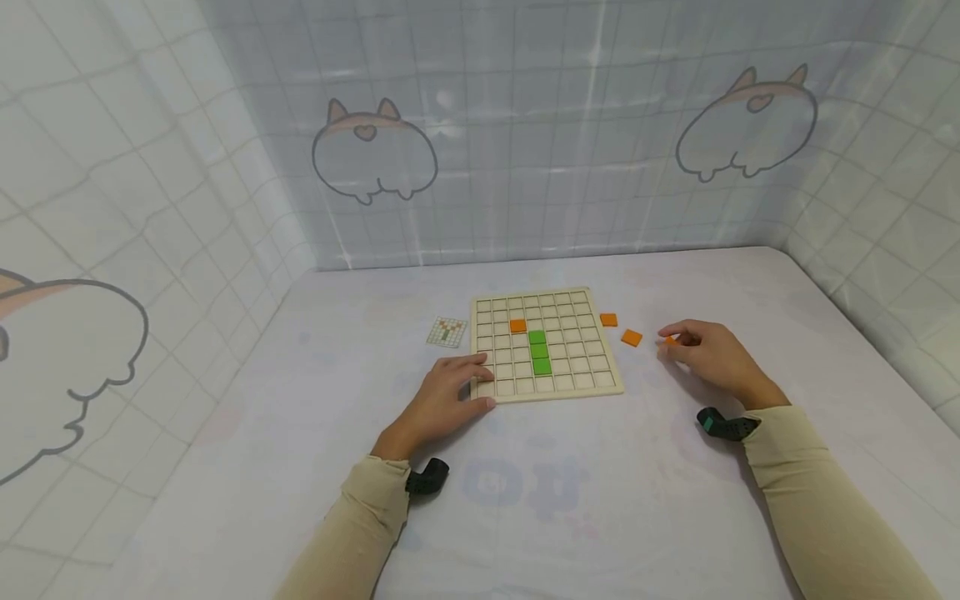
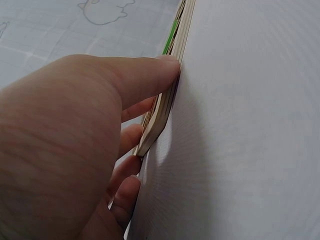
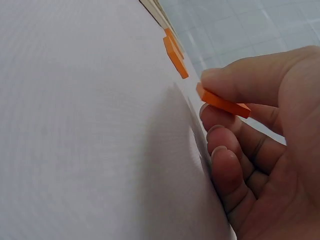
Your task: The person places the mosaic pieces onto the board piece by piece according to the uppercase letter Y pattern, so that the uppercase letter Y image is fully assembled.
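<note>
A wooden grid board [image 1: 581, 384] lies flat with one orange square tile [image 1: 518, 326] and a column of green square tiles [image 1: 538, 352] in its cells. My left hand [image 1: 442, 398] holds the board's near left corner, thumb along the front edge and fingers over the left side. In the left wrist view, the thumb [image 2: 145, 75] presses the board's edge [image 2: 159, 120]. To the right of the board, my right hand [image 1: 712, 357] pinches an orange tile [image 3: 225, 104] between thumb and fingers, close over the table. Two more orange tiles [image 1: 632, 337] [image 1: 609, 319] lie between that hand and the board.
Just left of the board is a small pattern card [image 1: 447, 331] printed with a grid and a coloured figure. A white cloth [image 1: 525, 533] covers the table. Tile-patterned curtains [image 1: 525, 150] with cartoon animal drawings hang behind and at both sides.
</note>
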### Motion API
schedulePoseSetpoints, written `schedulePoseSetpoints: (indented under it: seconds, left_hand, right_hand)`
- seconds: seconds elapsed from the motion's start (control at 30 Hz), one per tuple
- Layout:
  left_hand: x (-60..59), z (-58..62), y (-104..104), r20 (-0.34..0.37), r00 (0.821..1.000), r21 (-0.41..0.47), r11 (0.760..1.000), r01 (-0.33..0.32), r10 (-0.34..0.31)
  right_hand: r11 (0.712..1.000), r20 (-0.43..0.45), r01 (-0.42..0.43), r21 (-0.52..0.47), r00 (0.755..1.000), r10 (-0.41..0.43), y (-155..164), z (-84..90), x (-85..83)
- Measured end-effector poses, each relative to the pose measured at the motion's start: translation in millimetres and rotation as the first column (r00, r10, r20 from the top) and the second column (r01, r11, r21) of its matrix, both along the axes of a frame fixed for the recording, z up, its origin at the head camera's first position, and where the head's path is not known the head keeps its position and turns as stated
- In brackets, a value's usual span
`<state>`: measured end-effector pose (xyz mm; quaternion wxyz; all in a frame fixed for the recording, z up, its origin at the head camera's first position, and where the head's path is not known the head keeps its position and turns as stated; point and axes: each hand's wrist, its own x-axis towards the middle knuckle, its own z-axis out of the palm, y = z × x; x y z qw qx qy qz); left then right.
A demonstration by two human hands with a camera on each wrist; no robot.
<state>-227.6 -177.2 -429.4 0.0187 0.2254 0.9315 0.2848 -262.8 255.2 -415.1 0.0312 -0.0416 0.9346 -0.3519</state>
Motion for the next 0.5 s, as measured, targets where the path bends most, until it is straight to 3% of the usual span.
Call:
schedulePoseSetpoints:
  seconds: [0.5]
  left_hand:
    - [-1.3,0.2,-0.1,-0.003,1.000,-0.004,1.000,0.006,-0.006]
  right_hand:
    - [0.996,0.031,0.037,-0.076,0.999,-0.035,-1.3,4.5,3.2]
